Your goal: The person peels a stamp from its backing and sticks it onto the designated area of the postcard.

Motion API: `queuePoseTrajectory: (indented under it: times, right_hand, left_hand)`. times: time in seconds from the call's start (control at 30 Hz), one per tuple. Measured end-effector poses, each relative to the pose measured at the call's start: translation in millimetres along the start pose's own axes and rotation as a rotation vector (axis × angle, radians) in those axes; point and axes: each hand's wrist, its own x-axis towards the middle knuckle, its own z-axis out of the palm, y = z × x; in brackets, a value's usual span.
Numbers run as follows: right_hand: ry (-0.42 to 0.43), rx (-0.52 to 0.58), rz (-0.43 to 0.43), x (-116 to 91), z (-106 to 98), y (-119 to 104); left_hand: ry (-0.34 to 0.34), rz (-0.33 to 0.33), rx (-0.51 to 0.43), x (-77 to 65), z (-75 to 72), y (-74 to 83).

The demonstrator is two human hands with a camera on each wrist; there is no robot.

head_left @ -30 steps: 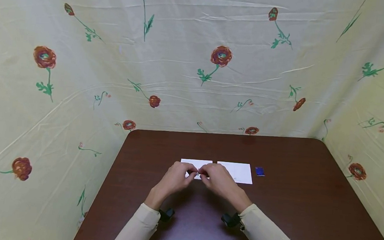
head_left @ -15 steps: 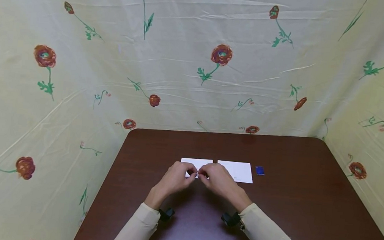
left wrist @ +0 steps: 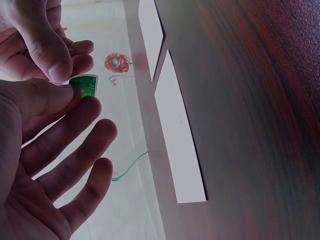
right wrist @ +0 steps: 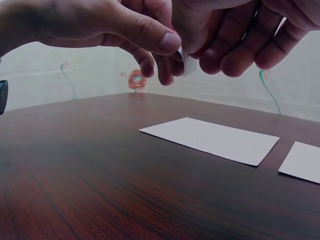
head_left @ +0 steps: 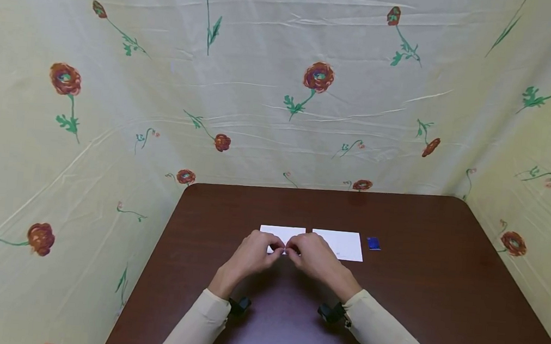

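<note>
Both hands meet in the middle of the head view, over the near edge of the left white paper rectangle [head_left: 282, 231]. Between thumb and forefinger my left hand [head_left: 249, 253] pinches a small green postage stamp [left wrist: 89, 85] with a toothed edge; its other fingers fan out in the left wrist view. My right hand [head_left: 318, 259] grips the same stamp from the other side with thumb and fingertips. From the right wrist view, a whitish side of the stamp [right wrist: 187, 64] hangs below the fingertips. Most of the stamp is hidden by the fingers.
A second white paper rectangle [head_left: 345, 245], with small marks near its lower edge, lies right of the first. Beyond it is a small dark blue flat packet [head_left: 373, 244]. The brown table [head_left: 421, 305] ends at a flowered curtain [head_left: 263, 83] behind and on both sides.
The hands stay in almost the same place, fingertips together at the stamp, with only slight finger movement. The whole head view has shifted a little upward.
</note>
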Motion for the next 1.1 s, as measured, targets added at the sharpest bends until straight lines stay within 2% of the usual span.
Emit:
queuePoseTrajectory:
  times: [0.67,1.1]
  right_hand:
    - [0.004,-0.021,0.045,-2.1,-2.1,5.3]
    - [-0.005,-0.021,0.122,-7.3,-4.5,14.2]
  left_hand:
    - [0.006,-0.028,-0.005,-3.3,0.3,2.8]
    - [0.012,-0.055,-0.002,-5.4,-0.3,0.5]
